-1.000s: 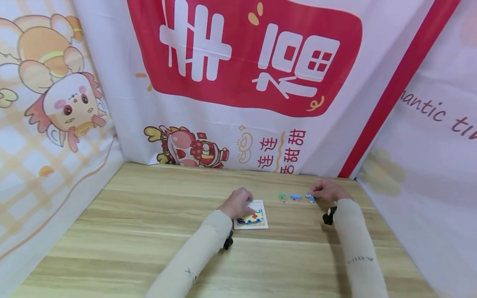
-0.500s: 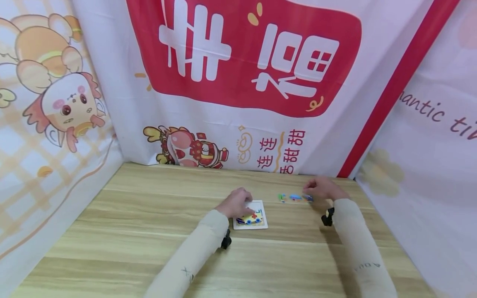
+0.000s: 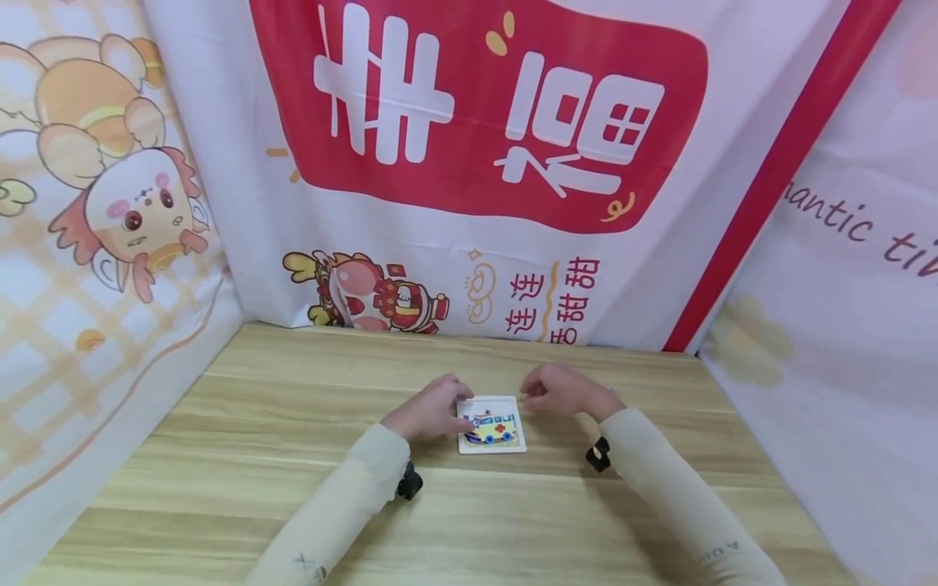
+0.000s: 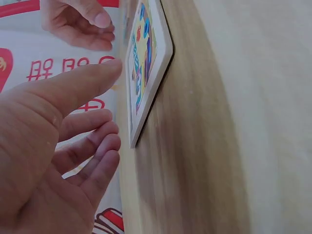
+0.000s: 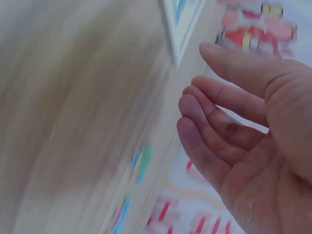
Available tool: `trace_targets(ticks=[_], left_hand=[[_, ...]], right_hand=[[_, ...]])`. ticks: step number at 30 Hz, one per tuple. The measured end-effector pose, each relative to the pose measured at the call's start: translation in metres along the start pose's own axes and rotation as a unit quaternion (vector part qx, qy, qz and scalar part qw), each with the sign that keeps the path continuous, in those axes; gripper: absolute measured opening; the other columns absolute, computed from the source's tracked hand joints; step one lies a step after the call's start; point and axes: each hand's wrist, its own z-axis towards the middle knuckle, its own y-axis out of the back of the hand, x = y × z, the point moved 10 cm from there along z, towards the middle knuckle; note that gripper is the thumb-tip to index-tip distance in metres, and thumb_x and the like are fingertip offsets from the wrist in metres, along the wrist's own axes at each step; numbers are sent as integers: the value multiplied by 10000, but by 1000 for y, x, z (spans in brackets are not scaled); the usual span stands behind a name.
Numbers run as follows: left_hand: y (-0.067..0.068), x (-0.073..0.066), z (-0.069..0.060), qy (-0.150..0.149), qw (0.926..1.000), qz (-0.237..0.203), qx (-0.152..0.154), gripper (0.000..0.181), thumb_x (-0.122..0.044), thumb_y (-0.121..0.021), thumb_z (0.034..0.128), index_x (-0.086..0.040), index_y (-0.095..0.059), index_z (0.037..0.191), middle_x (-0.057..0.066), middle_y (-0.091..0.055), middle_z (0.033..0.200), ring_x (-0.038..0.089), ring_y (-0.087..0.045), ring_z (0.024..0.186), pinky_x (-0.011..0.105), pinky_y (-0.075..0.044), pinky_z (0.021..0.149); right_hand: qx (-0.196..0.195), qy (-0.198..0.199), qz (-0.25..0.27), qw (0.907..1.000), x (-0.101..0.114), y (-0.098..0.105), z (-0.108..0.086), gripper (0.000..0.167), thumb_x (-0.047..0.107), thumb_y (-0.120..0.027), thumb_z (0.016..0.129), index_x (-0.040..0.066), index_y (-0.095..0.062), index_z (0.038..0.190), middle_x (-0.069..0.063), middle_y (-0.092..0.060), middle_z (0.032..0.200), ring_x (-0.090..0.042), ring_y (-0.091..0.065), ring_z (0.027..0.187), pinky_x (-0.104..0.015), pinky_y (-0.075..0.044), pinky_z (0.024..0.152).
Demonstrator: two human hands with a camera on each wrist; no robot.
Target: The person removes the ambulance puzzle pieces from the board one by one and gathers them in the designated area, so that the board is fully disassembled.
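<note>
A small white-framed jigsaw puzzle (image 3: 493, 448) with a yellow ambulance picture lies on the table. My left hand (image 3: 431, 409) is at its left edge, thumb extended and the other fingers loosely bent. Nothing is gripped in it in the left wrist view, where the puzzle tray (image 4: 163, 58) shows beside the fingertips. Just off the puzzle's right side hovers my right hand (image 3: 563, 392), fingers relaxed. The right wrist view shows that palm (image 5: 263, 180) holding nothing. Loose puzzle pieces (image 5: 142, 163) lie on the table below it, blurred there and mostly hidden behind the hand in the head view.
The wood-grain table (image 3: 293, 407) meets a printed cloth backdrop (image 3: 469, 268) at its far edge. Cloth walls also rise at the left (image 3: 110, 325) and right (image 3: 821, 342). A black camera (image 3: 598, 454) is worn on my right wrist, another (image 3: 410, 482) on my left.
My right hand has moved left from the loose pieces to beside the puzzle. My left hand has drawn back slightly left, uncovering more of the ambulance picture.
</note>
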Motion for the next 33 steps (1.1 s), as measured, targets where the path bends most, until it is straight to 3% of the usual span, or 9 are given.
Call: trace_targets(ticks=[6, 12, 17, 24, 33], left_hand=[[1, 0, -9, -87, 9999, -48, -42, 576, -245, -853, 900, 19, -647, 1369, 136, -635, 1236, 222, -580, 1083, 430, -533, 1012], [-4, -2, -9, -297, 9994, 150, -102, 534, -215, -862, 885, 35, -675, 1318, 142, -638, 1209, 224, -562, 1051, 421, -518, 965], [-10, -6, -10, -541, 9980, 278, -148, 508, -192, -873, 860, 48, -696, 1270, 159, -656, 1213, 236, -574, 1082, 447, -513, 1003], [-10, -4, -13, -449, 9983, 277, -247, 541, -178, -890, 851, 71, -685, 1284, 174, -662, 1219, 250, -598, 1100, 450, -524, 1036], [-9, -5, -10, -343, 9980, 473, -226, 478, -189, -899, 844, 40, -718, 1222, 133, -668, 1158, 206, -578, 1035, 411, -524, 974]], right_hand=[[202, 303, 9, 9993, 50, -23, 16, 301, 128, -790, 943, -8, -745, 1208, -102, -754, 1112, -158, -684, 959, -313, -593, 883], [346, 567, -263, 9974, 77, -42, 27, 251, 90, -792, 942, 10, -756, 1177, -105, -723, 1114, -219, -690, 1025, -334, -595, 925], [298, 650, -630, 9954, 81, -51, 31, 187, 115, -789, 953, 50, -789, 1128, -69, -717, 1066, -184, -658, 998, -312, -579, 902], [160, 681, -497, 9963, 85, -50, 33, 151, 70, -817, 914, 54, -809, 1063, -78, -732, 1020, -224, -684, 969, -318, -590, 875], [-89, 393, -669, 9969, 80, -50, 36, 180, 80, -847, 884, 72, -783, 1053, -42, -760, 1023, -166, -698, 960, -318, -599, 897]])
